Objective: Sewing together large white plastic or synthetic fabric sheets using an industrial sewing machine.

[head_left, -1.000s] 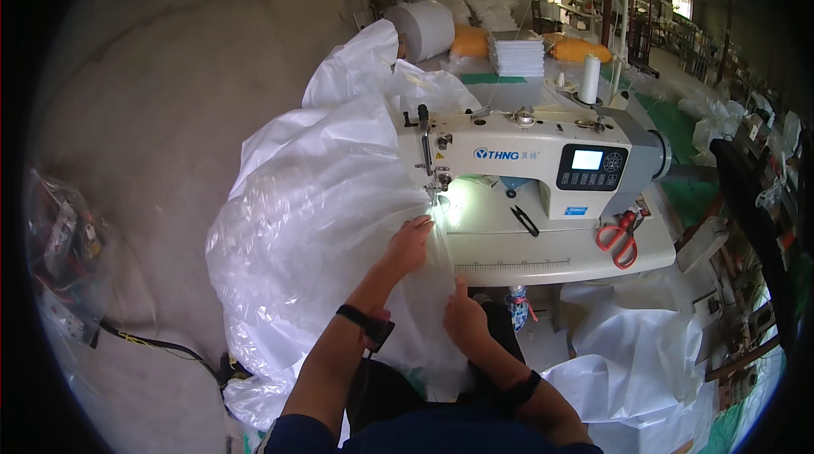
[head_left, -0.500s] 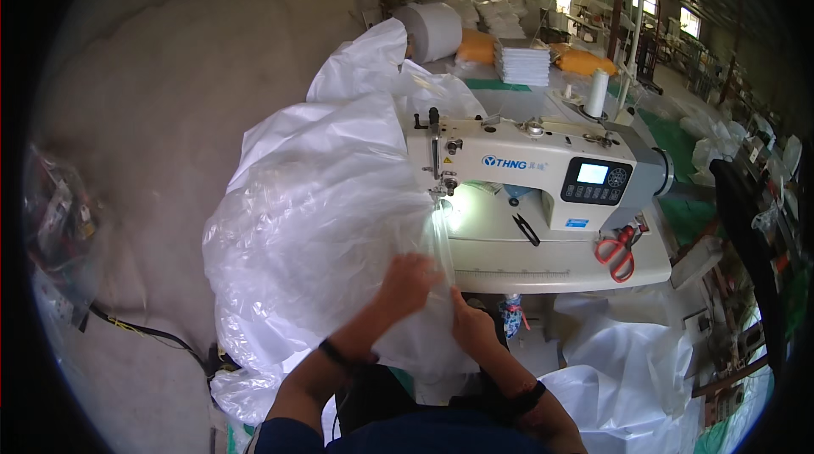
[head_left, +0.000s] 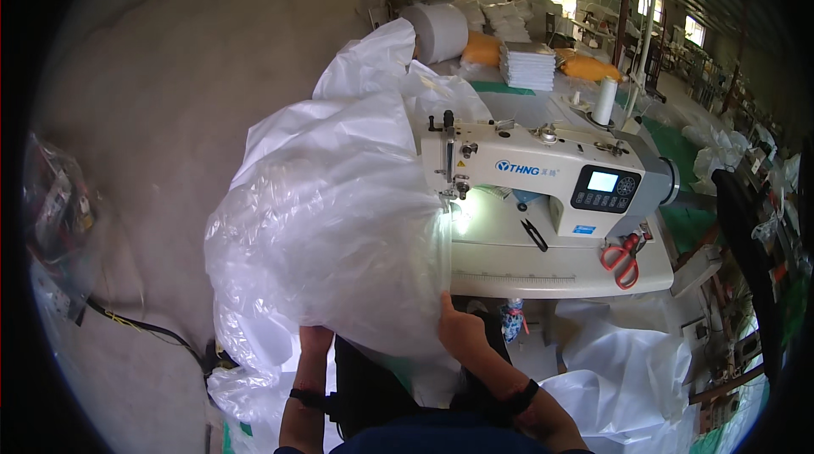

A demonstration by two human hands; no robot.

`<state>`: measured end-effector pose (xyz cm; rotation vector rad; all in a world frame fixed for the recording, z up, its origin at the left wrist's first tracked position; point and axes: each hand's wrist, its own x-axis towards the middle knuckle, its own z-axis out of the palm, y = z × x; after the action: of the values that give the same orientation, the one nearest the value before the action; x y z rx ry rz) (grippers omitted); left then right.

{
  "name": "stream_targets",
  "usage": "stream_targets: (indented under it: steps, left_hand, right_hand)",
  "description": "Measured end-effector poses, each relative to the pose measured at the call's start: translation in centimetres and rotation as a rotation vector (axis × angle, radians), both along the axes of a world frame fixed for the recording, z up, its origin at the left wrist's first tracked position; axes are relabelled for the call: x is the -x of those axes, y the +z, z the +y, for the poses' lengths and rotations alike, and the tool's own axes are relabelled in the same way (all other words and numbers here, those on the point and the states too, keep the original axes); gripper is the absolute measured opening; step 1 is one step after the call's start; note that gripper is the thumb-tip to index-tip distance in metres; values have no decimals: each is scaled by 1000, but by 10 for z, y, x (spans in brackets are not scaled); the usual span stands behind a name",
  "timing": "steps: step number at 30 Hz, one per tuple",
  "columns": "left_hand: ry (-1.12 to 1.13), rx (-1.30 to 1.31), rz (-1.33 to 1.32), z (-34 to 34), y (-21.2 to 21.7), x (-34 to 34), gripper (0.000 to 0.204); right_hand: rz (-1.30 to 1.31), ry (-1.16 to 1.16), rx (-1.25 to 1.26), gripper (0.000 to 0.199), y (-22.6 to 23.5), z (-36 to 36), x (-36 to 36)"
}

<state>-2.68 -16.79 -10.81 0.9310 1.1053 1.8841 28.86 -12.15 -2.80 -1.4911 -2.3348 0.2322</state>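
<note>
A big heap of translucent white plastic sheeting spreads over the left of the sewing machine table. Its right edge runs straight from beneath the needle area of a white sewing machine down toward me. At the near end of that edge, my right hand is closed on the sheeting, thumb on top. My left hand is at the sheeting's near left side, its fingers hidden beneath the plastic. The machine's lamp lights the spot by the needle.
Black thread snips and red-handled scissors lie on the machine bed. A white thread cone stands behind. More white sheeting hangs at the lower right. White stacks and a large roll are at the back.
My left hand has moved from on top of the sheeting near its right edge, back and left to under its near side. My right hand stays on the edge, slightly nearer me.
</note>
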Motion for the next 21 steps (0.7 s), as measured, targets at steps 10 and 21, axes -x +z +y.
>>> stream_targets:
  steps: [10,21]
  left_hand:
    - [245,566,-90,-5,81,98,48]
    - [104,437,150,6,101,126,40]
  right_hand:
    - [-98,5,-45,51,15,43,20]
    - [-159,-11,-64,41,25,113,39]
